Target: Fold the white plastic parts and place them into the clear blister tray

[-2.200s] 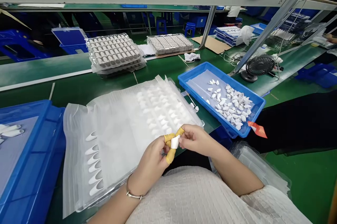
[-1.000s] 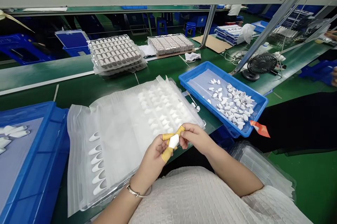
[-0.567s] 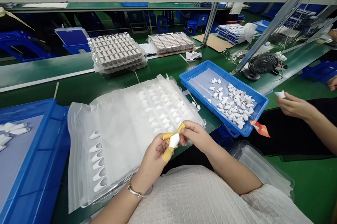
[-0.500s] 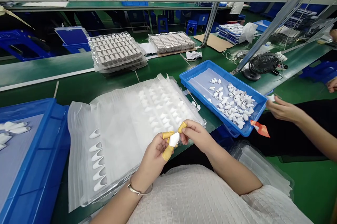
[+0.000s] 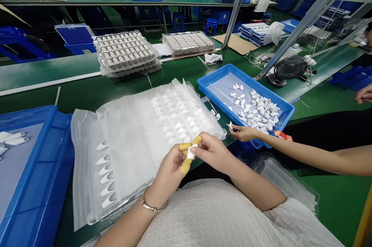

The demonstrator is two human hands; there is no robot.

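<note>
While the left grip (image 5: 171,163) pinches a white piece (image 5: 191,153), the right grip (image 5: 214,151) nips it.

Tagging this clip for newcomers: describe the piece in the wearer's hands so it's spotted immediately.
Find the big translucent sheet over the green bench. At its near edge, the wearer's left hand and right hand meet at a white piece. Only this one is held with yellow finger covers.
</note>
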